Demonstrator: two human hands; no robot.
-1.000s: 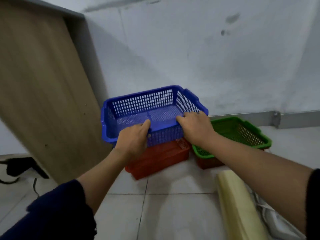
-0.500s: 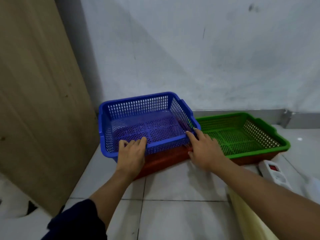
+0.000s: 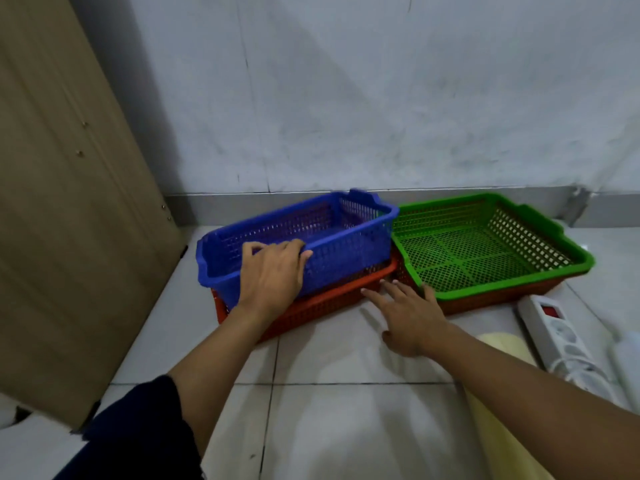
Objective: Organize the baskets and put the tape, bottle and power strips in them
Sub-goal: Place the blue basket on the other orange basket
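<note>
A blue basket [image 3: 349,237] sits on top of a red basket [image 3: 332,299] on the tiled floor by the wall. My left hand [image 3: 273,275] grips the blue basket's near rim, fingers curled over the edge. My right hand [image 3: 405,313] hovers with straight fingers just in front of the red basket's right corner, holding nothing. To the right a green basket [image 3: 491,251] lies nested in another reddish basket [image 3: 502,299]. A white power strip [image 3: 561,341] with a red switch lies on the floor at right. A whitish bottle [image 3: 627,362] shows at the right edge, blurred.
A wooden panel [image 3: 62,209] leans close on the left of the baskets. A pale yellow roll [image 3: 502,403] lies under my right forearm. The grey wall [image 3: 346,98] stands right behind the baskets.
My right hand has let go of the blue basket and drawn back toward the floor. The blue basket now sits turned on the red one, with only my left hand holding it.
</note>
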